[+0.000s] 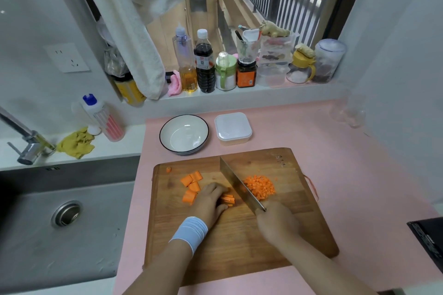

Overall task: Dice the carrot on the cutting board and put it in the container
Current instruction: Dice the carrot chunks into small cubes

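On cutting board [239, 242], orange carrot strips [228, 199] held by left fingers [215, 189], right fingers [269, 212] gripping knife [237, 185]

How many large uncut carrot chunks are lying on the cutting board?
4 carrot chunks, all left of the knife: one far left, one beside it, one just nearer, one nearest, beside the left hand. The hand may hide more.

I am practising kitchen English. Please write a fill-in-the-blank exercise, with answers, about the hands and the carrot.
The right hand grips the broad steel knife, tip pointing ____ from the person.
The left hand holds orange carrot sticks on the wooden ____ board.
The pile of diced carrot lies ____ of the knife blade.
The round white bowl stands ____ of the square white container.
Answers: away, cutting, right, left.
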A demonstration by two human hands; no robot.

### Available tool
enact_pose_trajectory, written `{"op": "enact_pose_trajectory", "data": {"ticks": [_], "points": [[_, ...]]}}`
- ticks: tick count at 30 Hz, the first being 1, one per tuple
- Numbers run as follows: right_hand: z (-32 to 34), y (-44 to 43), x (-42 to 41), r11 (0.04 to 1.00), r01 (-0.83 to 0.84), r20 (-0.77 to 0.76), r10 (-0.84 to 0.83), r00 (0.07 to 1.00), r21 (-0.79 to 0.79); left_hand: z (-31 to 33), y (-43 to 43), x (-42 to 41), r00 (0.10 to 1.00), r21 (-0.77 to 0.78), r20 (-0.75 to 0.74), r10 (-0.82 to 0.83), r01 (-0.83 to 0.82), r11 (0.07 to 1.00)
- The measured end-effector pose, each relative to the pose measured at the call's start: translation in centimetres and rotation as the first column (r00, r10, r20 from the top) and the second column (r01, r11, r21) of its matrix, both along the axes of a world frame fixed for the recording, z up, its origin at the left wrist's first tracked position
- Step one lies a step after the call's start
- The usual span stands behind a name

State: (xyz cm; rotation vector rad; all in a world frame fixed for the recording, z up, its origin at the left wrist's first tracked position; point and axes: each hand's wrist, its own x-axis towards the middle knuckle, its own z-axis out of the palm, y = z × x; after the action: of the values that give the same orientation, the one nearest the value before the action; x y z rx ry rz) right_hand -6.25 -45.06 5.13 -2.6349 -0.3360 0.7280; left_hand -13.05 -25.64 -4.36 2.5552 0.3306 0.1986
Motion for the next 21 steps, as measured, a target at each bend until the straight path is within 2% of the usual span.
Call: {"op": "enact_pose_trajectory", "data": {"ticks": [4,7,11,21], "points": [[-0.2,-0.2,-0.2,1.0,-0.012,-0.023,0.013,1.0,0.016,-0.2,-0.3,1.0,1.0,-0.015,-0.025,-0.014,0.014,1.0],[-0.2,-0.3,-0.5,0.999,-0.018,-0.024,0.019,1.0,0.03,-0.3,-1.4,1.0,0.997,-0.06,-0.032,0.064,-0.066,0.996],[-0.1,0.0,-1.0,0.999,-0.009,-0.017,0.009,1.0,0.034,-0.9,-2.7,-0.1,0.988,-0.062,0.04,0.151,-0.148,0.987],[-0.9,0.8,-2.2,0.999,0.002,-0.032,-0.001,1.0,0.038,-1.8,-1.3,-1.0,0.984,-0.108,0.159,0.076,-0.059,0.992]]}}
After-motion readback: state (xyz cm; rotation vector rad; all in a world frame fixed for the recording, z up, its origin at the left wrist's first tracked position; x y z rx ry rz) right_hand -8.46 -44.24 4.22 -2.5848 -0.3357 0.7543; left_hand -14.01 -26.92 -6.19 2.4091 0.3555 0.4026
